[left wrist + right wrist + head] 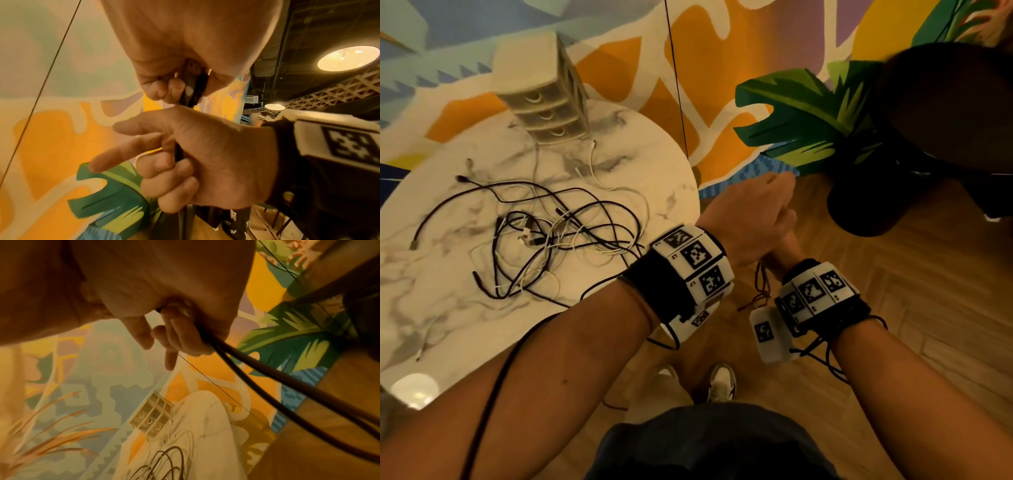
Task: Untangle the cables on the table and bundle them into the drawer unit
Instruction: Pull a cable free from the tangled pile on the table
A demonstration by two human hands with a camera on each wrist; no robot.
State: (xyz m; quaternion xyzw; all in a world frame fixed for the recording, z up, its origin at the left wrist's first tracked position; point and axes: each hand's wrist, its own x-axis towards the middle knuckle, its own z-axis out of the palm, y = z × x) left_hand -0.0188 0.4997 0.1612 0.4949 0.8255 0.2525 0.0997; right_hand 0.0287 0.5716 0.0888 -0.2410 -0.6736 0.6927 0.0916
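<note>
A tangle of black and white cables [544, 236] lies on the round marble table [661, 161]. The beige drawer unit [544, 99] stands at the table's far side with its drawers closed; it also shows in the right wrist view [152, 417]. Both hands are off the table's right edge, over the floor. My left hand [750, 219] is a fist whose fingers curl round a black cable [192, 87] near its plug. Just below it, my right hand [782, 251] grips the same black cable [267, 369], with two fingers [123, 151] sticking out. Doubled strands trail down from it.
A plant with big green leaves [801, 116] in a dark pot [866, 205] stands right of the table. A thin black line [676, 78] hangs down the painted wall. A loose white cable [424, 339] lies near the table's front left. My shoe [722, 382] is on the wood floor.
</note>
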